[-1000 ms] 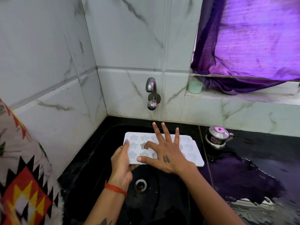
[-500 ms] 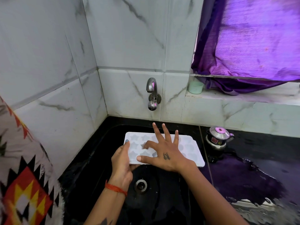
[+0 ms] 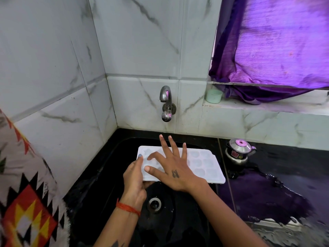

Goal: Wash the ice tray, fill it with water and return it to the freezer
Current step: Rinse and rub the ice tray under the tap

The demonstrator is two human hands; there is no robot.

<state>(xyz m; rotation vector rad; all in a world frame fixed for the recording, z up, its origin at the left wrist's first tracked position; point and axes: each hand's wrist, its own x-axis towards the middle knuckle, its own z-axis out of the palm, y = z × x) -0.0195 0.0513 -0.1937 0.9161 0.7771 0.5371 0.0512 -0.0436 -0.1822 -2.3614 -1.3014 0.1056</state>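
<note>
The left hand grips the left edge of the white ice tray, thumb on top and fingers curled under it. The right hand lies spread on the tray with straight fingers, the index finger bent into a cavity. The tray is held over the black sink, below the closed metal tap. To the right, a small steel kettle stands on the wet black worktop. Marble tiles cover the walls, and a purple curtain hangs at the window.

White ice tray held flat over black sink.
</note>
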